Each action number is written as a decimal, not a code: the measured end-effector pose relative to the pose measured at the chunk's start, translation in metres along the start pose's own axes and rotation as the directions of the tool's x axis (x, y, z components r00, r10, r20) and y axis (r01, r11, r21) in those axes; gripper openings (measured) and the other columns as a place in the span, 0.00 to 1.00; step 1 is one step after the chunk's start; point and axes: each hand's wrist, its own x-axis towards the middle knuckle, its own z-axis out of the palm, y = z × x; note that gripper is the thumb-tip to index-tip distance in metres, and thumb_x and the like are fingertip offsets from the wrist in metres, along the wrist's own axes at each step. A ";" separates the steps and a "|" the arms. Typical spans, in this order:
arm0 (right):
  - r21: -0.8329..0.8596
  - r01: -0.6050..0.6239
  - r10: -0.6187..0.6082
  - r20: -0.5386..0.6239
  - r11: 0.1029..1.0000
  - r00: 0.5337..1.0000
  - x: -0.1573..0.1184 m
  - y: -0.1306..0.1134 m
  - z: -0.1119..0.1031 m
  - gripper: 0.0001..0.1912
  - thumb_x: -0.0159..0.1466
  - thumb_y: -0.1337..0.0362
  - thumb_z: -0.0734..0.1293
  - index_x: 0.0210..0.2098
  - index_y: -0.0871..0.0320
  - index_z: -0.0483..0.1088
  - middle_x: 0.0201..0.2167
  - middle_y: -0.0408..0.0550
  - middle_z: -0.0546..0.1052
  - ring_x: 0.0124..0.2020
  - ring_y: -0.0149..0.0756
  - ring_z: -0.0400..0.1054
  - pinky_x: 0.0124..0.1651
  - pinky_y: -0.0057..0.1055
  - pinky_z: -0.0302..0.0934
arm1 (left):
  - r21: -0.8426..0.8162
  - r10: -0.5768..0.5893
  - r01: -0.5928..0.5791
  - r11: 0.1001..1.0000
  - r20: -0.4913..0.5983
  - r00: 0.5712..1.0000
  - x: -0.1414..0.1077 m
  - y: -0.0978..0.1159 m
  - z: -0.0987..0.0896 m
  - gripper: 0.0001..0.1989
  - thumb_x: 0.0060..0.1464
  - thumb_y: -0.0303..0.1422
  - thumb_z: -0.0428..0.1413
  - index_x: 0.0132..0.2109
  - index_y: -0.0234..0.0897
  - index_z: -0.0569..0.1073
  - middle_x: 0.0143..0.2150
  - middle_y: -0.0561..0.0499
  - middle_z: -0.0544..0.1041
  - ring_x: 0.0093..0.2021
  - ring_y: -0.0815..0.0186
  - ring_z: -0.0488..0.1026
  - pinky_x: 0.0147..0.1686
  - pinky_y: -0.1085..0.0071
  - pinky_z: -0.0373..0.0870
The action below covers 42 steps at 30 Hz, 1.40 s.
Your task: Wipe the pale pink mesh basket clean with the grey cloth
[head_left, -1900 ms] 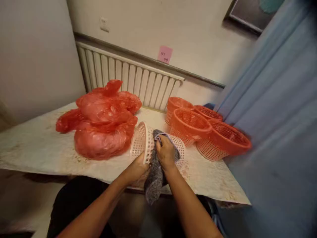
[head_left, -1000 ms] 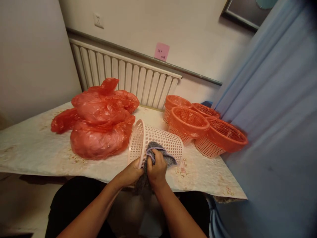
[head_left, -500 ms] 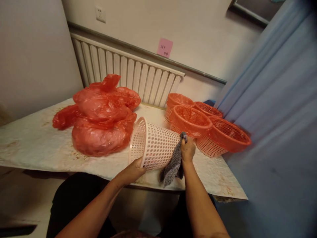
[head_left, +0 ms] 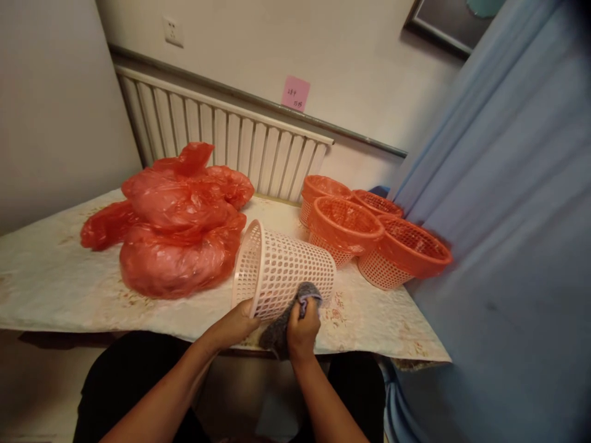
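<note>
A pale pink plastic wastebasket (head_left: 295, 264) with a lattice of holes lies on its side over the table's front edge, its mouth turned left. My left hand (head_left: 236, 323) grips the rim at the lower front, thumb outside. My right hand (head_left: 303, 326) is closed round a dark grey cloth (head_left: 279, 332) and presses it against the lower side of the wastebasket. Part of the cloth hangs below the basket, near the table edge.
Several wastebaskets lined with red bags (head_left: 346, 224) stand at the right of the cloth-covered table (head_left: 55, 283). Full red plastic bags (head_left: 180, 246) are heaped at the left. Behind are a radiator (head_left: 231, 135) and wall; a blue curtain (head_left: 498, 234) hangs at the right.
My right hand with the cloth has moved left and down, from the wastebasket's base end to its lower side. My left hand keeps its hold on the rim. The view has shifted slightly.
</note>
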 end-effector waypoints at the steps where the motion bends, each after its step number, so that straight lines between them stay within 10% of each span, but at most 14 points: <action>1: 0.020 0.063 -0.064 0.011 0.998 0.998 0.001 -0.007 0.001 0.13 0.66 0.61 0.57 0.43 0.61 0.69 0.34 0.53 0.76 0.35 0.40 0.70 0.38 0.33 0.62 | 0.013 -0.012 0.012 1.000 -0.007 1.000 -0.001 0.001 0.000 0.18 0.52 0.34 0.56 0.50 0.34 0.76 0.49 0.48 0.80 0.55 0.56 0.72 0.62 0.57 0.59; 8: 0.082 0.221 -0.229 0.119 0.972 0.966 0.070 -0.030 -0.003 0.15 0.65 0.66 0.57 0.45 0.61 0.71 0.40 0.53 0.77 0.43 0.39 0.70 0.47 0.34 0.62 | 0.043 -0.034 0.034 0.998 -0.013 0.999 -0.003 0.001 -0.002 0.19 0.55 0.37 0.55 0.52 0.35 0.76 0.52 0.47 0.78 0.55 0.54 0.71 0.63 0.54 0.57; 19: -0.201 -0.179 0.192 0.050 0.963 0.980 0.147 0.055 -0.009 0.19 0.65 0.58 0.54 0.39 0.60 0.73 0.31 0.51 0.76 0.30 0.37 0.64 0.34 0.30 0.51 | 0.093 -0.073 0.068 0.993 0.051 0.996 0.001 -0.007 -0.002 0.19 0.51 0.29 0.53 0.50 0.36 0.78 0.46 0.50 0.81 0.58 0.54 0.69 0.63 0.55 0.57; 30: -0.119 -0.272 0.266 -0.062 0.955 0.962 0.056 0.063 -0.023 0.18 0.66 0.57 0.53 0.38 0.60 0.70 0.34 0.52 0.76 0.32 0.38 0.67 0.36 0.30 0.55 | 0.189 -0.123 0.112 0.976 0.046 0.991 -0.020 -0.029 0.000 0.18 0.48 0.28 0.55 0.47 0.37 0.78 0.46 0.47 0.81 0.59 0.51 0.67 0.64 0.55 0.54; 42: 0.023 -0.053 0.049 0.144 0.998 0.988 0.005 0.000 -0.007 0.09 0.65 0.63 0.57 0.30 0.55 0.65 0.25 0.42 0.70 0.27 0.34 0.64 0.30 0.28 0.54 | 0.115 -0.034 0.080 0.990 -0.355 0.934 0.001 0.001 0.008 0.23 0.49 0.36 0.56 0.52 0.32 0.70 0.48 0.44 0.78 0.52 0.53 0.72 0.55 0.58 0.67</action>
